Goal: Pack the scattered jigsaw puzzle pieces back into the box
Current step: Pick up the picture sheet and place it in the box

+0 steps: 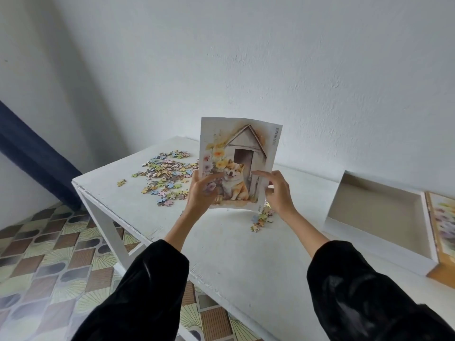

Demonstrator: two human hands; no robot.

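A reference picture sheet (246,148) showing a dog by a kennel stands upright above the white table (221,242). My left hand (200,193) grips its lower left corner, thumb across the front. My right hand (277,190) holds its lower right edge, thumb on the front. Scattered puzzle pieces (165,173) lie in a heap at the table's far left. A smaller cluster of pieces (262,220) lies just under the sheet. The open empty box (379,210) sits at the right of the table.
The box lid (443,232), printed side up, lies right of the box at the frame's edge. A single stray piece (121,182) lies near the table's left edge. White wall stands behind, and patterned floor tiles (49,254) spread below on the left.
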